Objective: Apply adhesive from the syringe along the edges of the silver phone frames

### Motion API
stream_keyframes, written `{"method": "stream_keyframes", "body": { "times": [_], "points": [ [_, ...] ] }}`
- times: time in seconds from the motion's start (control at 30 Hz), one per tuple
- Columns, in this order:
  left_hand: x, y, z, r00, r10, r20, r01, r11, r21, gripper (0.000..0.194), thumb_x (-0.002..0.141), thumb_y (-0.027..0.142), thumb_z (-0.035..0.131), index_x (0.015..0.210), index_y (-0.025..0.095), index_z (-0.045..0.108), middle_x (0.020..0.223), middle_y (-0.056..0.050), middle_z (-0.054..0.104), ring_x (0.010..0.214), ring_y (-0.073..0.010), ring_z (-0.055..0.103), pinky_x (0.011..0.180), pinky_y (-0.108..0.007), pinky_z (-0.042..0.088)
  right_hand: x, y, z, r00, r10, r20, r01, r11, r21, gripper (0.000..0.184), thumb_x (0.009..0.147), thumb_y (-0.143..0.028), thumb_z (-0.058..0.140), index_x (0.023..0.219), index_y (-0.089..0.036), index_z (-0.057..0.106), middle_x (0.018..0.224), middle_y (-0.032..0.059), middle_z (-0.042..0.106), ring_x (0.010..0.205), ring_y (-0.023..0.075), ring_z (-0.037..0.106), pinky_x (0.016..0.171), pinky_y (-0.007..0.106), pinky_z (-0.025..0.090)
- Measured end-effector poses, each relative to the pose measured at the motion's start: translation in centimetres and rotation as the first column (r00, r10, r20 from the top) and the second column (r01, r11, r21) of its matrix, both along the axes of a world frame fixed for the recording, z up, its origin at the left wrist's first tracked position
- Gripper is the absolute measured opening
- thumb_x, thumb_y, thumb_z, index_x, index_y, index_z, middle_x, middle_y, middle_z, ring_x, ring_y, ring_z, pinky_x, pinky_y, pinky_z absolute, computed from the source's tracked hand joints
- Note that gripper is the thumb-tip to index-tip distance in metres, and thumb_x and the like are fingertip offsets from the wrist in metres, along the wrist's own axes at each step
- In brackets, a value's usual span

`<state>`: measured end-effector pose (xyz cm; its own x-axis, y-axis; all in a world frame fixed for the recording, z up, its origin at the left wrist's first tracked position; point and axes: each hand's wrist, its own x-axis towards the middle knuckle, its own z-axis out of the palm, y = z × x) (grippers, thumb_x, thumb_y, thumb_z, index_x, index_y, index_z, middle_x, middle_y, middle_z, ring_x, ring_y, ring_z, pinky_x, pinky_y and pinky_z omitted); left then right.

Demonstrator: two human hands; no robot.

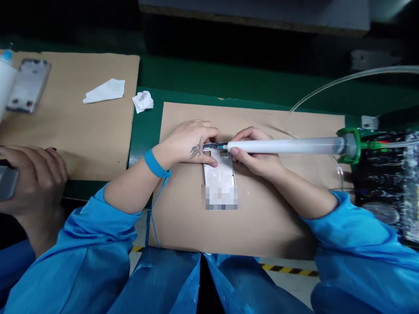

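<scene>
A silvery phone frame (220,176) lies on the cardboard sheet before me, its lower end blurred out. My left hand (193,141) grips the frame's upper left edge, thumb on its face and fingers curled behind the top. In my right hand (255,152) is a white-filled dispensing syringe (288,145), held nearly level between thumb and fingers. Its blue tip meets or hovers just over the dark top strip of the frame; contact cannot be made out. A green cap with a clear hose closes the syringe's far end. A blue wrist strap (156,163) circles my left wrist.
Cardboard (183,209) covers the green bench (203,74). At left, another person's hand (36,179) grips a grey object, near a second phone frame (31,85) and a white paper piece (105,90). A crumpled tissue (143,101) lies between. Dark equipment with a gauge (381,213) stands right.
</scene>
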<state>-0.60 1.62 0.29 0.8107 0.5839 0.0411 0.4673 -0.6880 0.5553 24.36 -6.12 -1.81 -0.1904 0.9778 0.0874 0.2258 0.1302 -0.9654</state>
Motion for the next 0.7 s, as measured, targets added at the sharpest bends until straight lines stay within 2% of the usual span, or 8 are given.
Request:
{"method": "stream_keyframes", "body": {
  "times": [0.2, 0.7],
  "points": [
    [0.27, 0.16, -0.55, 0.999, 0.008, 0.035, -0.009, 1.0, 0.015, 0.065, 0.074, 0.077, 0.094, 0.1, 0.022, 0.072, 0.094, -0.004, 0.073, 0.093, -0.029, 0.07, 0.082, -0.039, 0.044, -0.18, 0.45, 0.03, 0.992, -0.044, 0.118, 0.031, 0.993, 0.116, 0.048, 0.083, -0.064, 0.097, 0.098, -0.026, 0.071, 0.086, 0.0036, 0.079, 0.066, 0.0189, 0.07, 0.056, 0.032, 0.055],
    [0.29, 0.14, -0.53, 0.998, 0.002, 0.069, -0.002, 1.0, 0.003, 0.057, 0.078, 0.071, 0.092, 0.101, 0.023, 0.073, 0.096, -0.005, 0.074, 0.096, -0.0312, 0.071, 0.085, -0.042, 0.049, -0.06, 0.54, 0.21, 0.983, -0.038, 0.179, 0.019, 0.994, 0.107, 0.048, 0.084, -0.064, 0.097, 0.099, -0.026, 0.073, 0.09, 0.0037, 0.079, 0.071, 0.0201, 0.072, 0.061, 0.033, 0.059]
  ]
}}
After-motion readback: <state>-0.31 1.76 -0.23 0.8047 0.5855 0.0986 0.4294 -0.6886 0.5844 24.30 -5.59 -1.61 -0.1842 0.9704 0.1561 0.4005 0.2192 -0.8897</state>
